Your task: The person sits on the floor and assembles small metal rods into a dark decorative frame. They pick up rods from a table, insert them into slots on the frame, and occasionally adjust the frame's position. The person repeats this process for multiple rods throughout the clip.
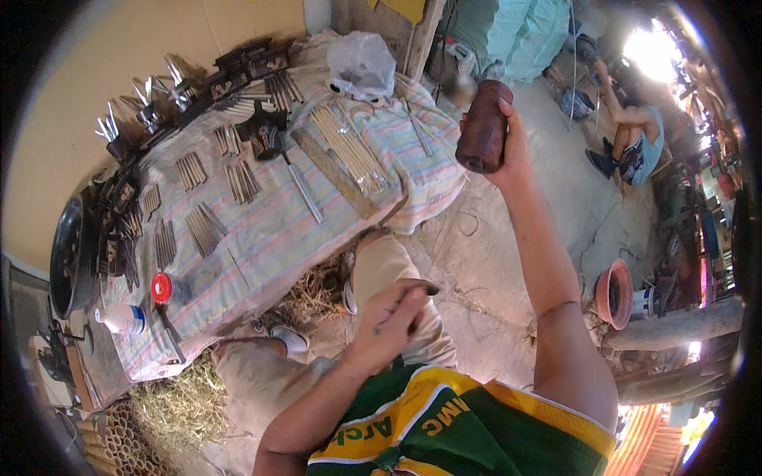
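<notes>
My right hand is raised at arm's length and grips a dark red-brown spool of thread, held upright over the bare ground just past the table's right end. My left hand hovers above my lap near my knee, fingers curled and pinched together; whether a strand runs between them is too fine to see. The low table in front of me is covered by a striped cloth, with small bundles of thin dark sticks and a spread of long pale sticks on it.
A flat ruler-like bar, a clear plastic bag, a red round lid, a white bottle and a black pan lie on or by the table. Straw lies below. A clay pot and another seated person are to the right.
</notes>
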`<action>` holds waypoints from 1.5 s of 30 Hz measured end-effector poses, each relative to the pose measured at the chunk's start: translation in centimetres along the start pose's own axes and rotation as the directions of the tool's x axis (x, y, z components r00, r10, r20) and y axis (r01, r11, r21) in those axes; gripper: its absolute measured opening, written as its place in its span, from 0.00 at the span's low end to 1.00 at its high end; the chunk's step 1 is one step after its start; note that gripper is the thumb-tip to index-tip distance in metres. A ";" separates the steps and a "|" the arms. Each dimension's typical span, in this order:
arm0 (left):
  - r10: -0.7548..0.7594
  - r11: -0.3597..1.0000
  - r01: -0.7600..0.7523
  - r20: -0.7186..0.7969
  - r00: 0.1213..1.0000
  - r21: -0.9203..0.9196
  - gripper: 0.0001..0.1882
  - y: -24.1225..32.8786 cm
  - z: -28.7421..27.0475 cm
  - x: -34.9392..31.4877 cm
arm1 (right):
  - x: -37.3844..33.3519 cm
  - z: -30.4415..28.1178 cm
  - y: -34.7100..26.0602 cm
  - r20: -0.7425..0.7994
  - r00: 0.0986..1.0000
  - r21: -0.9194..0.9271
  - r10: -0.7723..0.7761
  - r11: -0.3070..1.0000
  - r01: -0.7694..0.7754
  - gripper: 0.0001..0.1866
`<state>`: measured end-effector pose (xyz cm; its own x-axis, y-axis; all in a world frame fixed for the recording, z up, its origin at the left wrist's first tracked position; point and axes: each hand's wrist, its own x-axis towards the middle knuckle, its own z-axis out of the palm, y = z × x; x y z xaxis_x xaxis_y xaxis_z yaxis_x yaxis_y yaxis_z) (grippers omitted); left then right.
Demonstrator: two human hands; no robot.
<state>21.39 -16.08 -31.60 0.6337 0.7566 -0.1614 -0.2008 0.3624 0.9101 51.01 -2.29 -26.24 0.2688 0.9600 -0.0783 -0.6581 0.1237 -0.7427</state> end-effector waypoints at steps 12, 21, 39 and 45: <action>0.593 0.804 -0.519 -0.458 0.662 0.291 0.08 2.5 -15.9 -24.3 | 6.6 -6.0 5.8 -0.252 0.963 0.130 0.097 0.989 -0.066 0.22; 0.755 0.268 -0.896 -0.655 -0.033 0.354 0.14 9.8 -14.5 -41.0 | 11.9 -6.4 7.5 -0.299 0.920 -0.033 0.254 0.961 -0.276 0.19; 0.894 0.434 -0.523 -0.421 0.152 0.734 0.10 10.0 -12.0 -39.2 | 19.6 -4.7 12.1 -0.027 0.998 -0.980 -0.063 -0.195 -0.039 0.49; 0.870 0.493 -0.343 -0.437 0.230 0.800 0.09 10.4 -12.2 -37.1 | 17.7 -4.0 12.2 0.010 0.997 -0.962 -0.073 -0.273 -0.010 0.51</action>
<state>-13.31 -33.79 -20.80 -0.3555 0.7269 0.5875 0.2815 -0.5162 0.8089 50.53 15.22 -39.32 0.3086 0.9510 -0.0173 0.8535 -0.2849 -0.4364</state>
